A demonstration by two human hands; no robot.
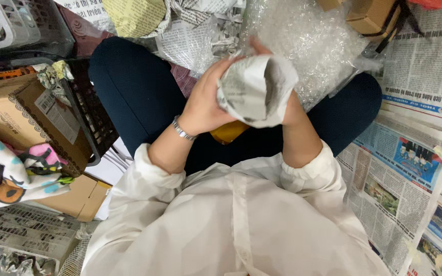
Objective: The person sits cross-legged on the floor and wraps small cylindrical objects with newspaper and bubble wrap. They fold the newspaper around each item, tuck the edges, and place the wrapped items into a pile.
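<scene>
Newspaper-covered floor [410, 189], brown carton [21, 117] left, newspaper-wrapped bundle [257, 92] in both hands.

Right hand [262, 48] mostly hidden behind the newspaper bundle [257, 89]; yellow object [228, 132] peeks below the left fingers, unidentifiable.

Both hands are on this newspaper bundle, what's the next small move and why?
Probably fold the open end shut. The newspaper-wrapped bundle gapes at its right side, with the left hand gripping it and the right hand mostly hidden behind, so the sheet looks loose.
</scene>
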